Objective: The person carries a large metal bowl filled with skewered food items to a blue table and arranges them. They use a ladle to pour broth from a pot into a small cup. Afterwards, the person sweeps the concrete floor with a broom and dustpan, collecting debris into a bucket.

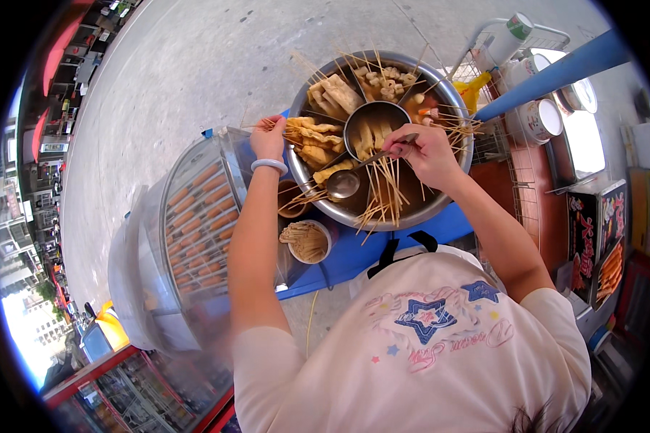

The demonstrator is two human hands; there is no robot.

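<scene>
In front of me stands a large round metal pot (461, 180), split by dividers into sections of skewered food in brown broth. My right hand (427, 153) is closed round the handle of a metal ladle (342, 185), whose bowl hangs over the near left part of the pot. At the left rim my left hand (269, 136) pinches the stick ends of yellow folded tofu-skin skewers (313, 133). Paler tofu skewers (336, 95) lean at the far left. A round inner well (374, 105) holds more skewers, and bare sticks (387, 189) fan over the near rim.
A tub of wooden sticks (308, 241) and a brown cup (292, 199) stand near left on the blue surface (440, 225). Left is a clear-covered sausage roller (201, 227). A blue pole (549, 75) slants at right, beside a wire rack (518, 169) with white tubs (539, 121).
</scene>
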